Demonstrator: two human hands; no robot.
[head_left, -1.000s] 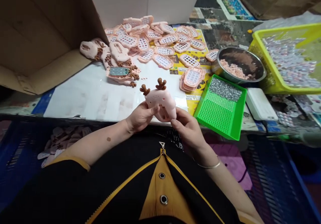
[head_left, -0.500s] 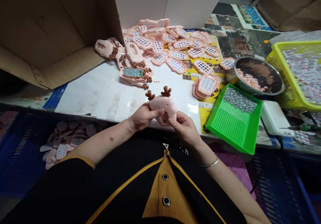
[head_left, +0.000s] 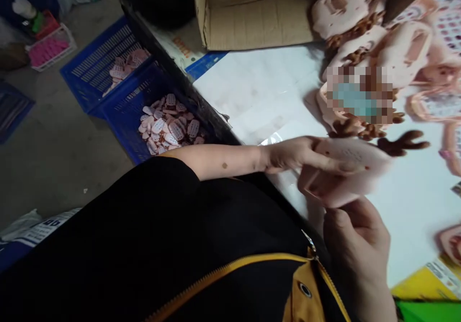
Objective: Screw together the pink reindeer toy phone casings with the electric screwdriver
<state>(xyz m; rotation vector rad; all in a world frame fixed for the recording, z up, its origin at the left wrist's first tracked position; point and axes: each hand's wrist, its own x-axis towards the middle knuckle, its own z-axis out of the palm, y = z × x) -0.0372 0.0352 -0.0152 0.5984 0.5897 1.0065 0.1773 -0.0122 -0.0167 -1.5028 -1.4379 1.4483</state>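
Note:
A pink toy shell with brown antlers is held between both hands above the white sheet on the table. My left hand grips its upper left side, thumb lying across the top. My right hand holds it from below with curled fingers. More pink antlered shells lie piled just beyond on the table, one of them blurred out.
An open cardboard box lies on its side at the table's back. To the left on the floor stand blue crates holding several pink keypad pieces. A green tray corner shows at bottom right.
The view has swung sharply left and tilted, so the floor crates now show. Both hands still hold the pink shell, now turned more on its side.

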